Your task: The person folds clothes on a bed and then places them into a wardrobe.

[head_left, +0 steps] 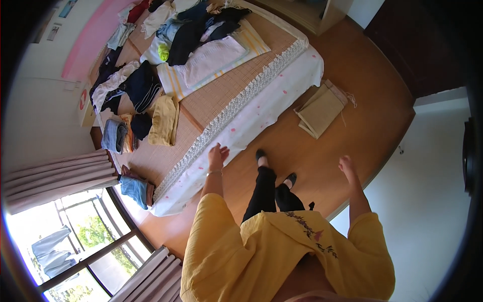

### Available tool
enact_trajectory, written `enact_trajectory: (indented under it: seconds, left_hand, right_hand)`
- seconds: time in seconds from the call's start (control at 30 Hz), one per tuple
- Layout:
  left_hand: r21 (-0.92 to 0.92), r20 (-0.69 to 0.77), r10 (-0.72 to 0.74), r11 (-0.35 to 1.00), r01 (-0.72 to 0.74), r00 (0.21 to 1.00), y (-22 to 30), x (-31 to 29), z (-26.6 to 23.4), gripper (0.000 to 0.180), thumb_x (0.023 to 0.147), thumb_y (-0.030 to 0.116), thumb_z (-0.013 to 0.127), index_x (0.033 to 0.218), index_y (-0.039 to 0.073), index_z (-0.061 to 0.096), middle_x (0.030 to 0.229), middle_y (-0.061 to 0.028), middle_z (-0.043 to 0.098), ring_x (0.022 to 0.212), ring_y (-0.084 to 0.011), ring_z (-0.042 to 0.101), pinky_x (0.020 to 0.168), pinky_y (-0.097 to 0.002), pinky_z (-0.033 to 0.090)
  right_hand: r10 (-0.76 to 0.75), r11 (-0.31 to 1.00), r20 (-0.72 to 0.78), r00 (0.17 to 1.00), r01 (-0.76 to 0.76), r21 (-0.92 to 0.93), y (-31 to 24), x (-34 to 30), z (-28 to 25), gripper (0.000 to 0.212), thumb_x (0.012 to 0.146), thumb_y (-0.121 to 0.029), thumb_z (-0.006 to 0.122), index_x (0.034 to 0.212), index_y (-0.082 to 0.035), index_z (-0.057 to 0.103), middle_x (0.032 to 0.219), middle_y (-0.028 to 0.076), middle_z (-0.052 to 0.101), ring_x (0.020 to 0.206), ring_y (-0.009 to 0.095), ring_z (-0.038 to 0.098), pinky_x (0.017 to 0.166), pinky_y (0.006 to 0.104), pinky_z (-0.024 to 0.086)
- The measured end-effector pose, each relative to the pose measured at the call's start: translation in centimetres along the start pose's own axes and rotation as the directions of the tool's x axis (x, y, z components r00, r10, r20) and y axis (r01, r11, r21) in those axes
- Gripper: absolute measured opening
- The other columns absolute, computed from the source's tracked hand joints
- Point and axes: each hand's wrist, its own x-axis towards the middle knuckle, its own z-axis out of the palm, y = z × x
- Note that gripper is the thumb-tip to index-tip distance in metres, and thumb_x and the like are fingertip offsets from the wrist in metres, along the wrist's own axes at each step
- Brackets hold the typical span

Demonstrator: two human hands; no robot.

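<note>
Left hand (218,158) empty, relaxed; right hand (347,165) curled, nothing visible inside. Folded tan cloth (322,111) (apart from both hands) lies on wooden floor (380,103); any lift should support both ends.

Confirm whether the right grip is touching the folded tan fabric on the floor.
Apart: the head view shows wooden floor between the right grip and the folded tan fabric.

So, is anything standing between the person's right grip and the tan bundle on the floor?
Nothing visible: in this view only floor shows between the right grip and the tan bundle. The bed lies left of that line, not across it.
</note>
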Motion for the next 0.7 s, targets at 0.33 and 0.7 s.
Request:
enact_trajectory:
  seconds: [0.33,0.7]
  left_hand:
    - [-0.531,-0.203,0.108,0.823,-0.202,0.973,9.9,15.1,5.2,0.068,0.085,0.037,0.049,0.126,-0.007,0.018,0.118,-0.0238,0.041,0.101,-0.0311,0.05,0.083,-0.0371,0.045]
    - [-0.663,-0.367,0.091,0.673,-0.329,0.926,18.2,25.5,8.4,0.057,0.081,0.041,0.053,0.118,0.001,0.039,0.121,-0.0136,0.042,0.108,-0.0251,0.044,0.089,-0.0367,0.04]
  right_hand:
    - [0.122,0.984,0.551,0.826,-0.027,-0.177,-23.3,7.6,22.0,0.012,0.08,-0.014,0.055,0.079,-0.004,0.05,0.069,0.005,0.052,0.058,0.012,0.053,0.049,0.0227,0.043]
    - [0.051,0.9,0.517,0.854,-0.263,0.347,-32.0,21.0,46.8,0.033,0.079,-0.028,0.061,0.101,-0.006,0.05,0.097,0.006,0.052,0.096,0.015,0.049,0.079,0.0321,0.044]
